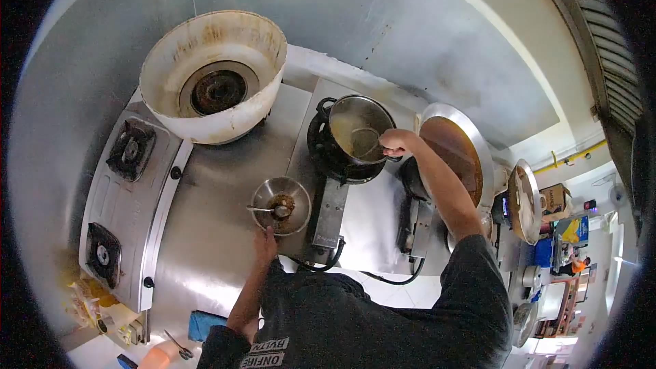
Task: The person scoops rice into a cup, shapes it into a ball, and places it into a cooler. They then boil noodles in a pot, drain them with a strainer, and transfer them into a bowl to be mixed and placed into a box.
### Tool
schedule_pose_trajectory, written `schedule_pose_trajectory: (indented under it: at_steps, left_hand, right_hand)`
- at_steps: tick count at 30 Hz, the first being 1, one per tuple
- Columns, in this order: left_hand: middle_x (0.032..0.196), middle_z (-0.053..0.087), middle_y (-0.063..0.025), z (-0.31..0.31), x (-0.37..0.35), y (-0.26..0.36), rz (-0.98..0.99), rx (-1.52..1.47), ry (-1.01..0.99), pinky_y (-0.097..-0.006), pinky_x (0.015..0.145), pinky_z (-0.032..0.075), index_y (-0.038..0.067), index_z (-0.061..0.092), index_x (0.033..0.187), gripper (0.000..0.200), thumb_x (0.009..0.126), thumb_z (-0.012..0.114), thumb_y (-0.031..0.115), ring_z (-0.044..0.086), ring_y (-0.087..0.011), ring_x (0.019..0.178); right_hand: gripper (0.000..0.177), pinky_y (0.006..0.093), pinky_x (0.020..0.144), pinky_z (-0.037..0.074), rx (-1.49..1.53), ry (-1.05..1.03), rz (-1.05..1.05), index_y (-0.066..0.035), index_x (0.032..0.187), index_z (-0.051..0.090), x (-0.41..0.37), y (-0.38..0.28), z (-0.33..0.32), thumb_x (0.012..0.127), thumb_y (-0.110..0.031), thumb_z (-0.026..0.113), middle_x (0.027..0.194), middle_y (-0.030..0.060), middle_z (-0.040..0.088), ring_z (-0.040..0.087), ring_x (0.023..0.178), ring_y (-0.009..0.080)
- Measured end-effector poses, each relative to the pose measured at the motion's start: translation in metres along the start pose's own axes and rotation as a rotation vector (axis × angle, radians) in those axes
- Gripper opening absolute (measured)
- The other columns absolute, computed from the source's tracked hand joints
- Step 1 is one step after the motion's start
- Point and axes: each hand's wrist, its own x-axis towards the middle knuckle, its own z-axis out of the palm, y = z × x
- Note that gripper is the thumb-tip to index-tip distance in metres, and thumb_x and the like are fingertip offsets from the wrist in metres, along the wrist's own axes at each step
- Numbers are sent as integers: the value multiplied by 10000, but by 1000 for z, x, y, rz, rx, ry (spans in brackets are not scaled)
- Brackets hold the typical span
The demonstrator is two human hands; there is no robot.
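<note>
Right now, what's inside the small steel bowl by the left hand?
The bowl holds a patch of brown mixture and a spoon, its handle reaching over the rim. Whatever lies beneath the spoon's head is covered.

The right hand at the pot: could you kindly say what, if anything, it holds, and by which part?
The right hand appears to hold a round-headed utensil by its handle; the hand itself hides the exact spot.

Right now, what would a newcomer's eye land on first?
Likely the big brown-stained white drum at back left, with its dark round centre. Next, the steel pot mid-picture, with the right hand at its right edge, and the wide pan of brown liquid to the right.
</note>
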Motion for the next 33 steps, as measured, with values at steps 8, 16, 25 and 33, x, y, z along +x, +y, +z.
schedule_pose_trajectory:
  at_steps: [8,16,25,33]
  left_hand:
    - [1265,568,-234,11,25,-101,-47,-94,10,-424,839,489,-36,286,1429,544,1011,470,259,608,-336,1006]
    - [1172,595,-277,-3,-9,28,-15,77,29,-472,858,473,-72,417,1319,492,1005,463,305,605,-405,1041]
    - [1079,613,-286,-10,-11,24,19,176,40,-473,793,479,-54,473,1270,460,991,497,311,613,-426,949]
    - [1167,600,-278,-9,6,-24,18,238,0,-482,848,471,-57,452,1301,437,981,481,240,607,-420,1019]
  right_hand:
    - [176,308,419,357,989,-450,-509,-70,752,592,248,74,35,873,-189,545,614,20,550,505,505,145]
    - [343,252,324,205,691,128,-309,-68,712,566,0,-6,29,930,-327,514,520,-3,462,353,355,85]
    - [394,257,338,197,778,147,-263,-109,680,491,-48,6,30,971,-369,437,511,-38,385,294,369,73]
    - [399,266,351,164,882,202,-301,-135,651,448,-88,27,58,971,-369,407,499,-57,328,230,380,70]
